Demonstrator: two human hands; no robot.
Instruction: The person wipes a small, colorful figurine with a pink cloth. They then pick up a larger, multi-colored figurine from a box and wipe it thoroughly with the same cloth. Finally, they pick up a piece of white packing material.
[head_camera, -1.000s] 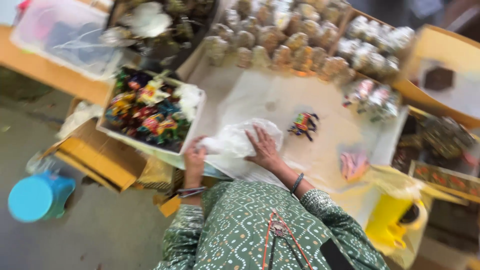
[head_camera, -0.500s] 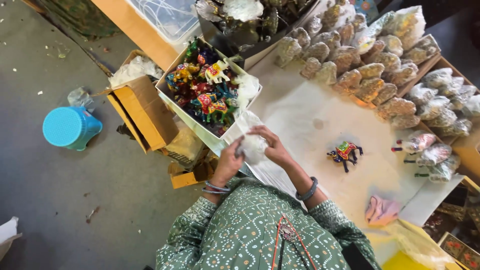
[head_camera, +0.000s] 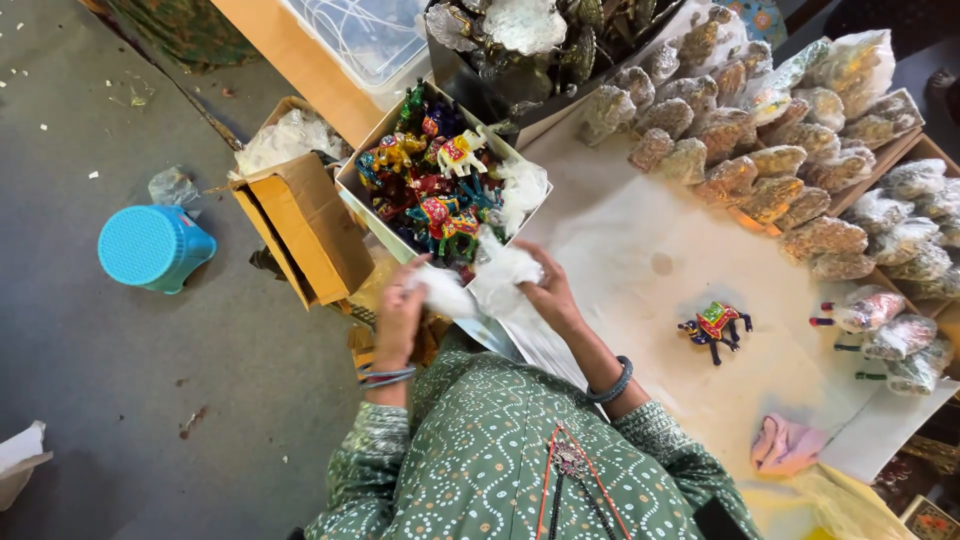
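Observation:
My left hand (head_camera: 400, 310) and my right hand (head_camera: 545, 290) both grip a crumpled clear plastic bag (head_camera: 478, 282) at the table's near edge. Just beyond my hands stands a white box (head_camera: 352, 196) full of small painted animal figures (head_camera: 432, 178) in red, blue, green and yellow. One painted figure (head_camera: 716, 327) lies alone on the white paper sheet (head_camera: 640, 230) to the right of my right hand. I wear a green patterned garment and bangles on both wrists.
Rows of plastic-wrapped figures (head_camera: 760, 150) line the table's far side and right edge. An open brown carton (head_camera: 300, 220) stands on the floor to the left, with a blue stool (head_camera: 153, 246) beyond it. A pink cloth (head_camera: 786, 444) lies at the near right.
The view has swung, so the table sits further right. My hands have come together off the paper and now pull the plastic bag between them by the box.

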